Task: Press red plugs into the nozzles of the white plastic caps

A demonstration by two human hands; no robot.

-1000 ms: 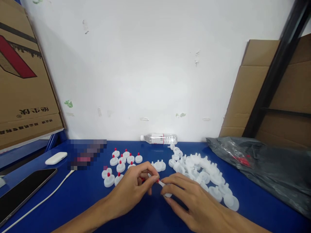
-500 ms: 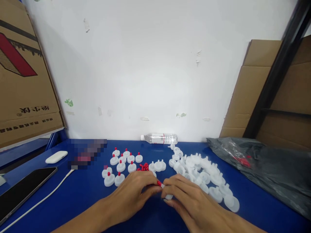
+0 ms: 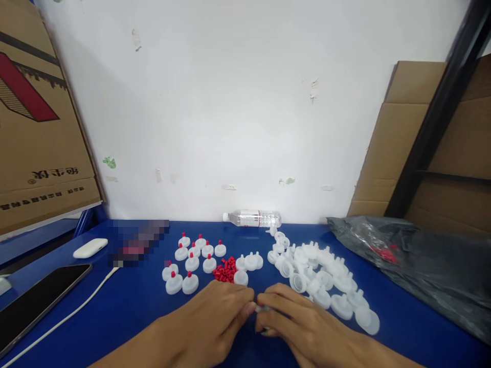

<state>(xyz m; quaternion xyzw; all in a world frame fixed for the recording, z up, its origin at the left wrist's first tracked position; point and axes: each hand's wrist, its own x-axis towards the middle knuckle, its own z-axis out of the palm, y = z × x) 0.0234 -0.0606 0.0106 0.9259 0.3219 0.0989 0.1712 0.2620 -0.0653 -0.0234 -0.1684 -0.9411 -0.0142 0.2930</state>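
Observation:
At the front middle of the table, my left hand and my right hand meet, fingers pinched together. A sliver of a white nozzle cap shows between them, mostly covered by my right fingers. The small red cap at my left fingertips is now hidden by them. Just beyond my left hand lies a pile of small red caps. Several white nozzle caps stand behind it. To the right spreads a heap of loose white nozzle caps. Red-tipped nozzle caps stand in a group on the left.
A clear plastic bottle lies against the wall. On the left are a phone, a white cable, a white case and a cardboard box. A dark plastic bag covers the right side.
My left hand has shifted down, uncovering more of the red pile and the white cap beside it. The red cap between my hands has gone out of sight behind my fingers.

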